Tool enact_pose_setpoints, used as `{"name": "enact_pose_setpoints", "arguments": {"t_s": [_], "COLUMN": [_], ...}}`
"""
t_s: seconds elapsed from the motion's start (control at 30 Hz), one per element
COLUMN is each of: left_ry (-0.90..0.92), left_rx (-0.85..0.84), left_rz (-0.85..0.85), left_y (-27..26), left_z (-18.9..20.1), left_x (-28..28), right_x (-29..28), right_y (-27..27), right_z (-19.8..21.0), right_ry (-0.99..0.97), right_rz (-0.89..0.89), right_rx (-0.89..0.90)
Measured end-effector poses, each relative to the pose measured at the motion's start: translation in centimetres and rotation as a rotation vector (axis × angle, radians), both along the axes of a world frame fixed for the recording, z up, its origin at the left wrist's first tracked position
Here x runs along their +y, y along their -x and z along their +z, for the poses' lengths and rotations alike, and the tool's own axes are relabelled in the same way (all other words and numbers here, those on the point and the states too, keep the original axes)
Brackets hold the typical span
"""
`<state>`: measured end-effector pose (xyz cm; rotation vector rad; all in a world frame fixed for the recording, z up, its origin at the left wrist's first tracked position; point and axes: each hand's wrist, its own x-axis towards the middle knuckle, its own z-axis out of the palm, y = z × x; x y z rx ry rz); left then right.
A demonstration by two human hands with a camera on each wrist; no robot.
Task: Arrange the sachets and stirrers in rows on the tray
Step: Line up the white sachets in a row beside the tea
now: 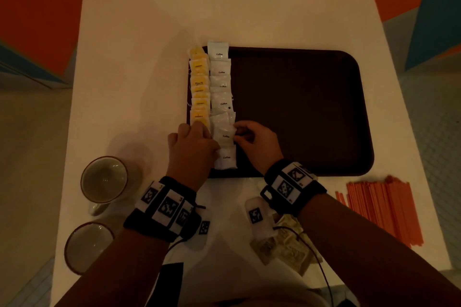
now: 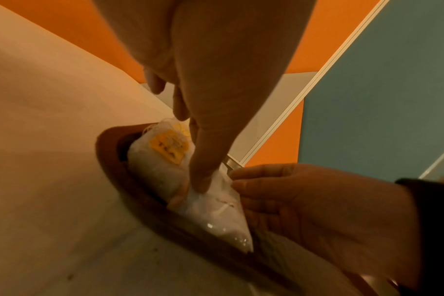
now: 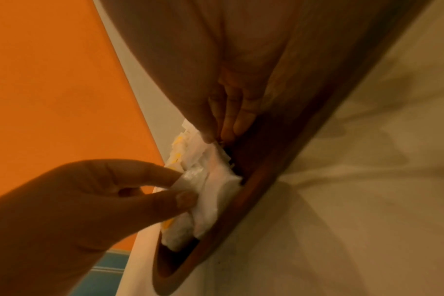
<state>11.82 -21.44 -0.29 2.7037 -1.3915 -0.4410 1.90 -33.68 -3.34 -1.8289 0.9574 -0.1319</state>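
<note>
Fingertips (image 3: 185,197) of left hand (image 1: 192,149) pinch coffee sachet (image 1: 225,136) in white row on tray (image 1: 299,107); right hand (image 1: 254,141) apparently pinching opposite edge. Sachet best squared gently, neighbours undisturbed.

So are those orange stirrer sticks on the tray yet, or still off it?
Still off. The orange stirrers lie in a loose pile on the white table, right of the brown tray, which holds only sachets.

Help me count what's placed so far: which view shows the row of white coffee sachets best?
The head view: the whole row of white coffee sachets lies visible along the tray. Both wrist views catch only its near end, crumpled under fingers.
</note>
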Motion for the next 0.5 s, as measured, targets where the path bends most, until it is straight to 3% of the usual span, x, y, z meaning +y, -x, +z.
{"name": "enact_pose_setpoints", "arguments": {"t_s": [0.27, 0.5], "left_ry": [-0.019, 0.011], "left_rx": [-0.018, 0.043], "left_rz": [-0.012, 0.048], "left_y": [0.3, -0.1], "left_z": [-0.2, -0.5], "left_x": [0.3, 0.4], "right_x": [-0.6, -2.8], "right_y": [-0.6, -2.8], "right_z": [0.0, 0.0], "right_ry": [0.160, 0.104], "right_rz": [0.010, 0.019], "right_rx": [0.037, 0.121]}}
